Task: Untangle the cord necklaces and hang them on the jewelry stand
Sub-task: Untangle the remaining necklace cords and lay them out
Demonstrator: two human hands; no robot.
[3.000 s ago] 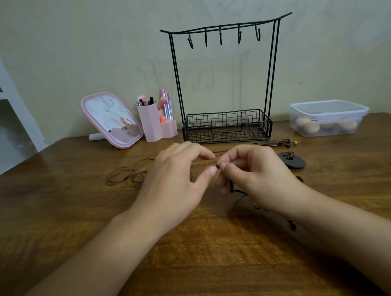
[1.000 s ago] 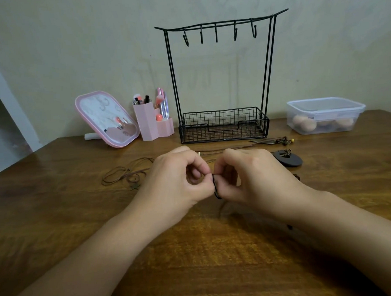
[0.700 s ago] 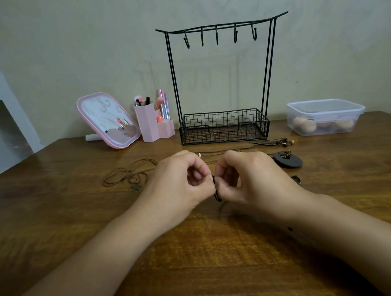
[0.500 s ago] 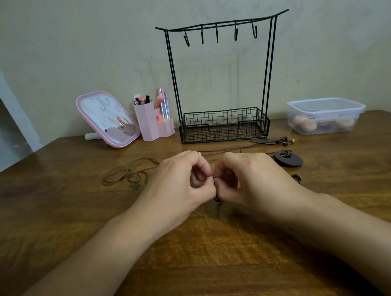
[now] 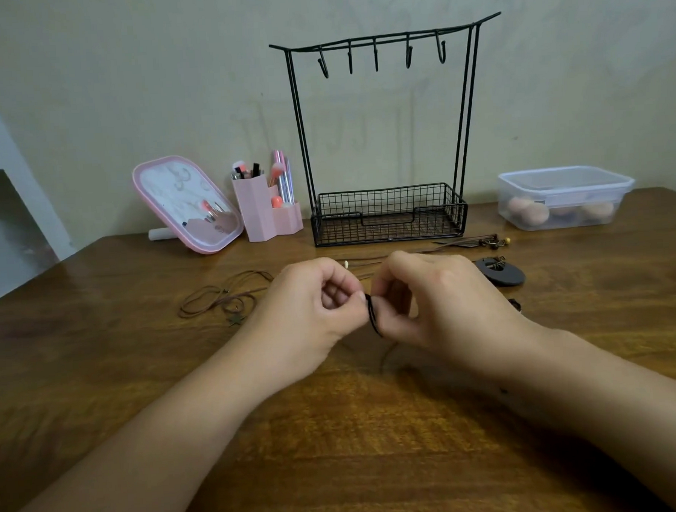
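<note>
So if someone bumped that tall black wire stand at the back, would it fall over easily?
The jewelry stand would probably slide or rock before it fell: its wide wire basket base sits flat on the table. It looks light, being thin wire, and its hooks hang empty. A push high up near the top bar would likely tip it more easily, since it stands tall.

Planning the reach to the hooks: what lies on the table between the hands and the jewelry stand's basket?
In the head view, thin brown cords run across the wood there, between the hands and the jewelry stand; otherwise bare table.
</note>
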